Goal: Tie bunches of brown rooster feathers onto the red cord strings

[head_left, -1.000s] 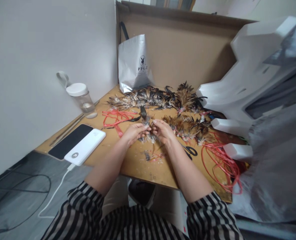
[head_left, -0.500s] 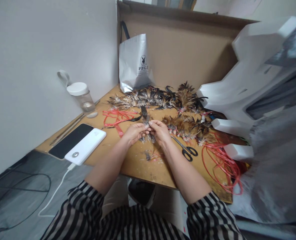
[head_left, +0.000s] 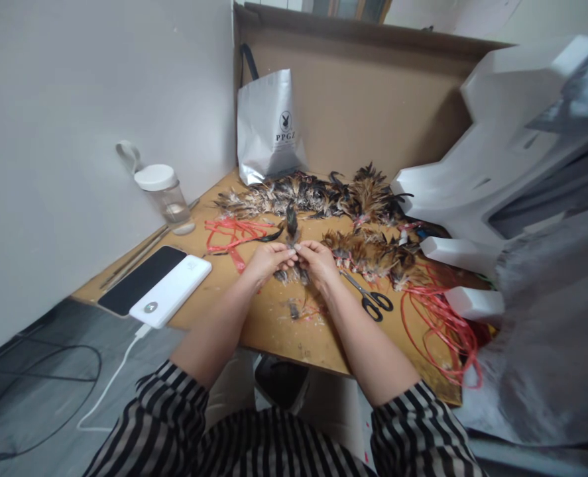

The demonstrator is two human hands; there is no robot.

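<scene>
Over the middle of the wooden table, my left hand (head_left: 272,261) and my right hand (head_left: 316,260) meet with their fingertips pinched together. Between them they grip the base of a small dark feather bunch (head_left: 292,225), whose tips point away from me. Loose feathers (head_left: 288,275) lie just below the fingers, partly covered by the hands. To the right of my right hand is a row of brown feather bunches (head_left: 368,250) bound at their bases with pink-red ties. Black-handled scissors (head_left: 370,301) rest close to my right wrist.
Behind lies a long pile of feathers (head_left: 303,193), with a silver bag (head_left: 266,126) standing at the back. Red plastic strips (head_left: 234,232) are at left, more red strands (head_left: 440,324) at right. A jar (head_left: 162,192), phone (head_left: 142,278) and power bank (head_left: 172,291) line the left side.
The feather bunch in my fingers stands slightly more upright, its tip a little farther from me. My hands have barely shifted, and nothing else has moved.
</scene>
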